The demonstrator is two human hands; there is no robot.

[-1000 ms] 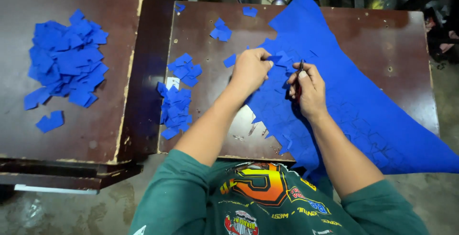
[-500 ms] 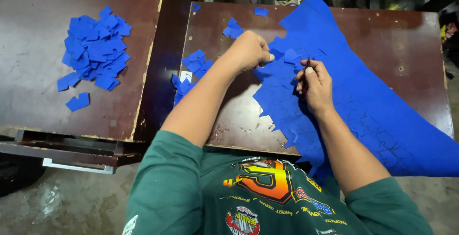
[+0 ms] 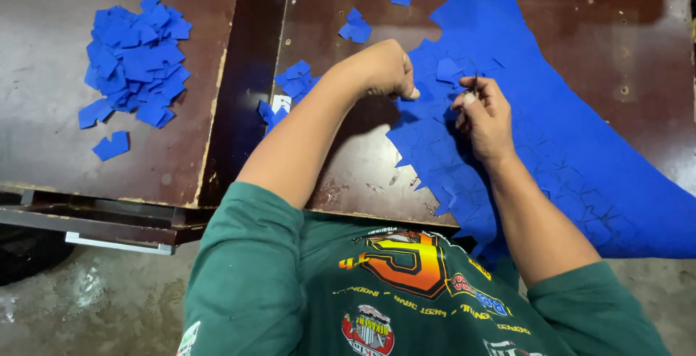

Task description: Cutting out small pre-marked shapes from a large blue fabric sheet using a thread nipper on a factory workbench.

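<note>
left hand (image 3: 384, 69) is fisted, pressing the blue sheet (image 3: 551, 124) at its jagged edge; right hand (image 3: 484, 113) pinches a thin tool (image 3: 475, 84) on the sheet.

A large blue sheet (image 3: 551, 109), marked with shape outlines and jagged along its cut left edge, lies flat from twelve o'clock to four o'clock, overhanging the table.

Matt blue foam-like sheet (image 3: 551, 109) lies on a glossy, scuffed brown wooden table (image 3: 638, 44).
</note>
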